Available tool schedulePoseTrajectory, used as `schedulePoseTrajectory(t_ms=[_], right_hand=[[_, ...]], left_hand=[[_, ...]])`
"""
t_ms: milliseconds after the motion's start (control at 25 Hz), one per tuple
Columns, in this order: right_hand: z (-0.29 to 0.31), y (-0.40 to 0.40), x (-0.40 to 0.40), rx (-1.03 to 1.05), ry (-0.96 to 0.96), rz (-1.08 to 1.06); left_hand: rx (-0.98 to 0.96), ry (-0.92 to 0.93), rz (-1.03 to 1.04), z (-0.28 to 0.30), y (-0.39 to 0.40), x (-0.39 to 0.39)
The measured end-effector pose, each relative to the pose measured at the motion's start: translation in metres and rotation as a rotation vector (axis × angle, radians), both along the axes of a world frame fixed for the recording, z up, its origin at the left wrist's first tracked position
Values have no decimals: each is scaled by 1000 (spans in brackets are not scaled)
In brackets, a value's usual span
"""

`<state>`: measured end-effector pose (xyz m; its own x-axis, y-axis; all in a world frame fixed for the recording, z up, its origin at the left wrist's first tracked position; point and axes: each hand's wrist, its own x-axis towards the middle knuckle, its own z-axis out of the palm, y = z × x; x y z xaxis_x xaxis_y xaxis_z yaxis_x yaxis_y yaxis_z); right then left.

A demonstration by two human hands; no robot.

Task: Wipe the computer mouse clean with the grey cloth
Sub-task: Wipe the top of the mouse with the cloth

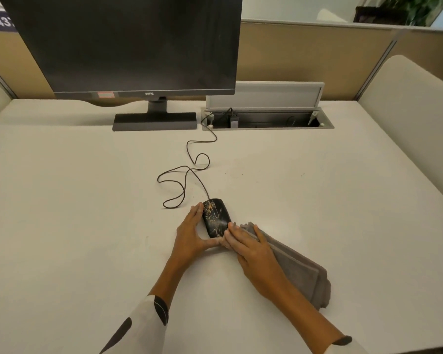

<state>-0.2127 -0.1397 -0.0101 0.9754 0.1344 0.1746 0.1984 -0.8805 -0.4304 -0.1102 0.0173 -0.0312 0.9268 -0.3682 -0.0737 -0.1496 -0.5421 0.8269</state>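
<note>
Right grip: the right hand (253,251) lies flat on the cloth (299,269), fingers extended and pressing its folded front edge against the near right side of the mouse (216,217); it pins the cloth rather than closing round it.
Left grip: the left hand (191,233) cups the mouse's left flank, fingers along the side and thumb reaching under the near end, a loose brace and not a full clasp.
Mouse: black, on the bench (74,200) between both hands, its top speckled with pale crumbs or dust; little looks wiped yet.
Cloth: grey, folded thick, trailing back to the right under the forearm.
Cord: the cable (187,175) loops away toward the open cable tray (266,121) beside the monitor (128,44).
Doing it well: probably bunch the cloth edge over the fingertips, sweep from wheel toward the near end, and hold the brace firm so the mouse does not skid.
Risk: crumbs may scatter on the bench.
</note>
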Motion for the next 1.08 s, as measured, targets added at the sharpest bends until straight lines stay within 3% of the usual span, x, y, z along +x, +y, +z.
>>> schedulePoseTrajectory(t_ms=[120,200,360,520,640,920,1080], right_hand=[[15,-21,21,459,138,-112],[27,-33,45,580,142,-152],[42,-28,97,564,197,-115],[35,-14,117,419,292,-26],[26,-11,106,343,233,-39],[10,-12,58,471,151,-22],[2,-12,26,363,91,54]], left_hand=[[-8,26,-4,3,1,-1],[-12,45,-5,3,2,-2],[-25,38,-6,5,2,-2],[-50,58,-14,8,2,-3],[-43,52,-16,8,1,-2],[-32,49,-14,7,1,-3],[19,2,-26,5,1,-1]])
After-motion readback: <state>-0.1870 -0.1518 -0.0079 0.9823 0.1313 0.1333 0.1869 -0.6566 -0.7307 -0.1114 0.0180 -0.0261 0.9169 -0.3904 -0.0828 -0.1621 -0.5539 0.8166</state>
